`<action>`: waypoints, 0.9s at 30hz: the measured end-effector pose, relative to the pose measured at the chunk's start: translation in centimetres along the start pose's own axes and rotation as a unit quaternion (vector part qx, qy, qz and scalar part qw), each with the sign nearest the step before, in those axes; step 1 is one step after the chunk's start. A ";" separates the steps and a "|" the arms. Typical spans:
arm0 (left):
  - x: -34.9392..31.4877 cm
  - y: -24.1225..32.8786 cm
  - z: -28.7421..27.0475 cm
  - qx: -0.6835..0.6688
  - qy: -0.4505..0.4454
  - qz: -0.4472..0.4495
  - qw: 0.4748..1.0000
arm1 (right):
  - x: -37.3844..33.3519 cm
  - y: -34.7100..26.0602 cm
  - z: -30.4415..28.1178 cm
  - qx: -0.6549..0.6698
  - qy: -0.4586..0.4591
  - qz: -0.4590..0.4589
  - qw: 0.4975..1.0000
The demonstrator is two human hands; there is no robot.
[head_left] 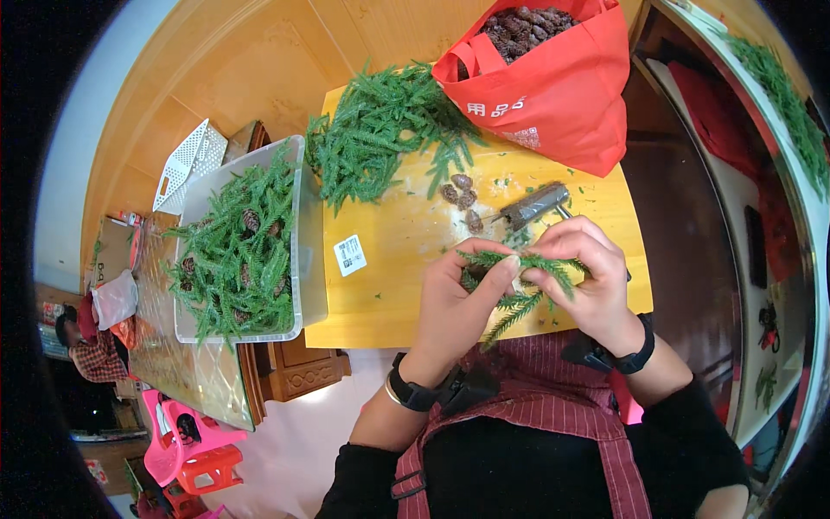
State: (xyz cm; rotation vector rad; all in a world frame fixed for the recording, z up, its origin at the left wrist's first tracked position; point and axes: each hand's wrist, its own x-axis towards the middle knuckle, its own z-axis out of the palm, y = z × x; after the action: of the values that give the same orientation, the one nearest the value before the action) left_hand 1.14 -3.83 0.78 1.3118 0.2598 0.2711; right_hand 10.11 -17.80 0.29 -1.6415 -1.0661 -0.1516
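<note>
While the near edge of the smooth yellow tabletop (380, 298) is running below the hands, its surface is stretching leftward past a square white label (349, 255) to a translucent plastic bin (312, 277) holding green sprigs (233, 259) and brown cones (251, 221). A loose green heap of needled sprigs (372, 130) and a red fabric bag (562, 108) are crowding the far side; a dark cylindrical tool (534, 206) is lying near the right fingers. Both forearms are angling inward, palms facing each other. The left hand (462, 298) and right hand (596, 272) are pinching, thumbs against fingers almost without gap, a green branching needled sprig (514, 318) just above the near edge.
</note>
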 end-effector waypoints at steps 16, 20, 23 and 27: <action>0.6 -0.5 0.1 -0.140 -0.025 -0.057 0.988 | -0.2 0.1 0.8 -0.074 0.010 -0.070 0.995; 0.6 -0.6 0.0 -0.153 -0.027 -0.064 0.986 | 0.1 0.1 0.8 -0.017 0.034 -0.025 0.999; 0.5 -0.7 0.0 -0.145 -0.026 -0.058 0.987 | -0.1 0.1 0.7 0.030 0.024 0.012 0.999; 0.5 -0.8 -0.1 -0.144 -0.028 -0.052 0.988 | -0.6 0.3 0.6 0.100 0.014 0.083 0.991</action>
State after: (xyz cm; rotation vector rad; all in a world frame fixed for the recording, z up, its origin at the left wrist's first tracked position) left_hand 1.65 -3.78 -0.07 1.0155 0.2316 0.1768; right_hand 9.69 -17.61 -0.56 -1.5337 -0.8891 0.0422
